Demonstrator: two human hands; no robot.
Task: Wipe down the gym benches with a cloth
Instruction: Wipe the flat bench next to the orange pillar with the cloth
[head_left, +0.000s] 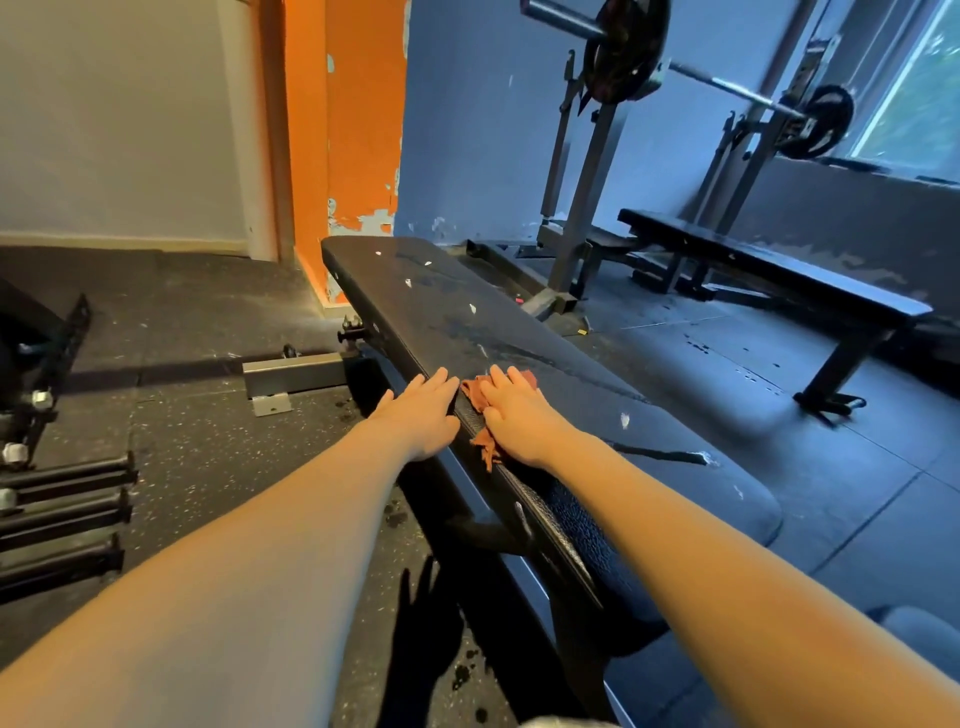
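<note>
- Bench (519, 332): black pad runs away from you, white flecks and damp streaks on top.
- Your left hand (423, 410): flat, fingers straight, resting on the bench's left edge.
- Your right hand (514, 413): fingers straight, pressing the cloth.
- Cloth (480, 415): rust-orange, bunched over that same edge.

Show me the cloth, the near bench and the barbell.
cloth (471, 394), head view, on its rumpled exposed fold near the pad's edge.
near bench (452, 306), head view, on the bare pad top beyond the cloth.
barbell (727, 84), head view, on the steel shaft between the two plates.
</note>
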